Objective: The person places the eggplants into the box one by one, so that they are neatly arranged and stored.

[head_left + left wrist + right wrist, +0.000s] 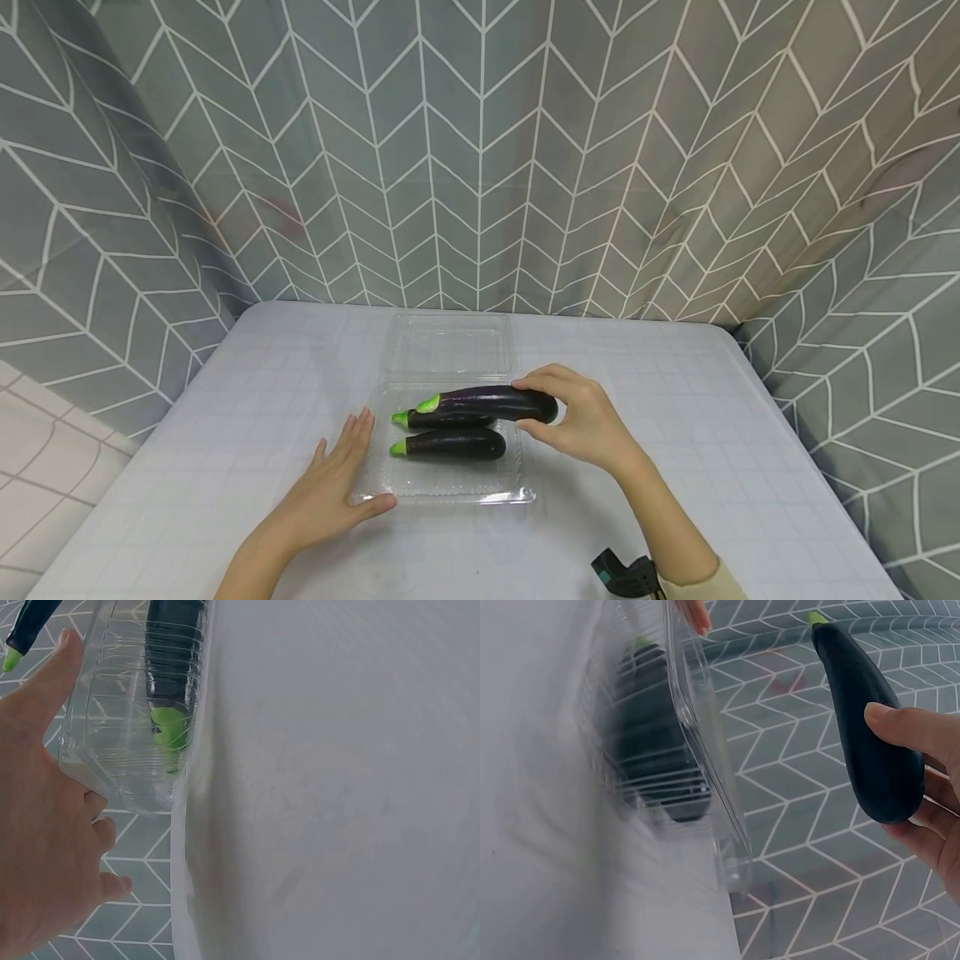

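A clear plastic container (450, 483) lies with its lid folded back on the table, two dark eggplants in it, the nearer one (457, 444) in full view. My right hand (581, 421) pinches a third eggplant (495, 402) by its thick end, holding it above the others, green stem to the left. In the right wrist view my right hand (930, 772) has thumb and fingers round that eggplant (866, 727). My left hand (330, 492) is spread at the container's left side, fingers extended; the left wrist view shows this hand (52, 802) against the container wall (112, 742).
The container's lid (450, 346) lies flat behind the base. A white cloth covers the table (637, 367), and a patterned grey curtain (480, 167) hangs along its back and sides. A black device (630, 575) is near my right forearm at the front edge.
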`<state>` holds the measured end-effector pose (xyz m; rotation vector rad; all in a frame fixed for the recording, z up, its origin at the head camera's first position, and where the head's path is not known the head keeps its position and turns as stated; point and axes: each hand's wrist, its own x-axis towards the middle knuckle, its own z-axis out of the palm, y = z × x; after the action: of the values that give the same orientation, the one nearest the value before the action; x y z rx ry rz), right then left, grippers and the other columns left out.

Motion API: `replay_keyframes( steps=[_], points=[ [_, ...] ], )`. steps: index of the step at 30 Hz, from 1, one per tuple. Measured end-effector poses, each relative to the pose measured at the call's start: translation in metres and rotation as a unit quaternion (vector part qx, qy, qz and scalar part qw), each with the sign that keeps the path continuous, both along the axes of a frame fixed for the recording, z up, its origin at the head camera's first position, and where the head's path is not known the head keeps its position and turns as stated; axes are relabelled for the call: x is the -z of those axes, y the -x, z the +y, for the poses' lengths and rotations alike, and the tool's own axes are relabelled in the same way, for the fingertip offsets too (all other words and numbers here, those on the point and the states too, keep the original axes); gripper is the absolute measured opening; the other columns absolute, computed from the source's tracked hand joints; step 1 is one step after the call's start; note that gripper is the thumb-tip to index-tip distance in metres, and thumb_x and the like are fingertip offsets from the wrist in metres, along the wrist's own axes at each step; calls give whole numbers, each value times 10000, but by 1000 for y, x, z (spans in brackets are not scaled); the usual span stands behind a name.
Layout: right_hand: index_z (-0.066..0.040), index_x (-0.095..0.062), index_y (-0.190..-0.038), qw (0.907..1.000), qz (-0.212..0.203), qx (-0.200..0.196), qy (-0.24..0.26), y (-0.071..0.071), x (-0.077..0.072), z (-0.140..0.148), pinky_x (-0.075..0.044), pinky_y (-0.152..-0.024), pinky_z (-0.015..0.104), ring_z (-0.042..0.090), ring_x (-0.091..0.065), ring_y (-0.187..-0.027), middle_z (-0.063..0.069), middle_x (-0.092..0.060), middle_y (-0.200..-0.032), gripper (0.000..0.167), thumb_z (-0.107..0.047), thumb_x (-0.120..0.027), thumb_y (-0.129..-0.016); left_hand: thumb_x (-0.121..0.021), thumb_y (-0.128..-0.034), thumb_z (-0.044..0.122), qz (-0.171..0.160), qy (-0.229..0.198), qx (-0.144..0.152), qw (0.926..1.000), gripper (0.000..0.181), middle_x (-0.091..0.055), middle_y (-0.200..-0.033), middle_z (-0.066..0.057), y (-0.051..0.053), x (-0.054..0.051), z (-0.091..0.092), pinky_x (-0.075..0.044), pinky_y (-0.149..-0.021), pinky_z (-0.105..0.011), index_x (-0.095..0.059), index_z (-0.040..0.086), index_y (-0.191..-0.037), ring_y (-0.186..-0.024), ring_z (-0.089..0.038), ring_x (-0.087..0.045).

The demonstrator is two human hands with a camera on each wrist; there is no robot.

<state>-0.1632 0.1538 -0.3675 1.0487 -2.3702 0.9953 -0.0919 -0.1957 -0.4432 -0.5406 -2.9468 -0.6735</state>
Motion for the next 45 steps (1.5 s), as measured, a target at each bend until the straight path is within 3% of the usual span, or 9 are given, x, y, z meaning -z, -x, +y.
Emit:
replay_keyframes(
  steps=[6, 12, 19, 31, 38, 45],
  points=[
    [-156, -709, -1121, 9998, -35, -183, 29, -1, 4, -11, -527, -823, 294, 113, -634, -969, -70, -661, -1059, 457, -115, -865, -694, -687, -790, 587, 5, -34, 15, 10000, 1092, -160, -1587, -163, -1, 1, 0, -139, -1059, -690, -92, 79, -1552, -1435, -384, -167],
    [-152, -705, -1125, 9991, -237, -357, 36, -3, 13, -23, -514, -863, 275, 101, -628, -1010, -81, -655, -1084, 444, -144, -860, -709, -687, -788, 589, -2, -25, -1, 10000, 1090, -163, -1585, -170, -1, 0, 0, -142, -1058, -689, -118, 49, -1545, -1436, -382, -166],
    [-158, -704, -1124, 9979, -461, -302, -339, -8, 28, -39, -513, -872, 271, 100, -620, -1036, -73, -645, -1108, 426, -215, -851, -728, -684, -785, 597, -11, 44, -42, 10000, 1090, -168, -1580, -183, 0, -2, 2, -143, -1060, -690, -150, 8, -1531, -1429, -396, -176],
    [-164, -710, -1081, 9946, -410, -235, -919, -16, 53, -51, -513, -847, 244, 90, -626, -995, -90, -647, -1054, 414, -248, -857, -704, -681, -788, 598, 26, 39, -4, 10000, 1092, -164, -1582, -180, -1, -2, 1, -152, -1054, -695, -120, 43, -1543, -1434, -387, -167],
    [-166, -703, -1080, 9906, -447, -147, -1288, -21, 60, -52, -525, -812, 266, 106, -629, -979, -68, -641, -1056, 429, -283, -857, -697, -692, -784, 586, 54, 11, 7, 10000, 1087, -172, -1578, -188, -1, -2, 1, -148, -1053, -697, -154, 6, -1530, -1431, -396, -169],
    [-180, -710, -1103, 9885, -764, -154, -1297, -21, 61, -53, -516, -826, 263, 83, -613, -983, -93, -633, -1052, 471, -353, -861, -692, -672, -790, 609, -77, 27, -24, 10000, 1096, -147, -1589, -161, -1, -2, 1, -146, -1054, -695, -122, 29, -1540, -1439, -382, -150]
  ],
)
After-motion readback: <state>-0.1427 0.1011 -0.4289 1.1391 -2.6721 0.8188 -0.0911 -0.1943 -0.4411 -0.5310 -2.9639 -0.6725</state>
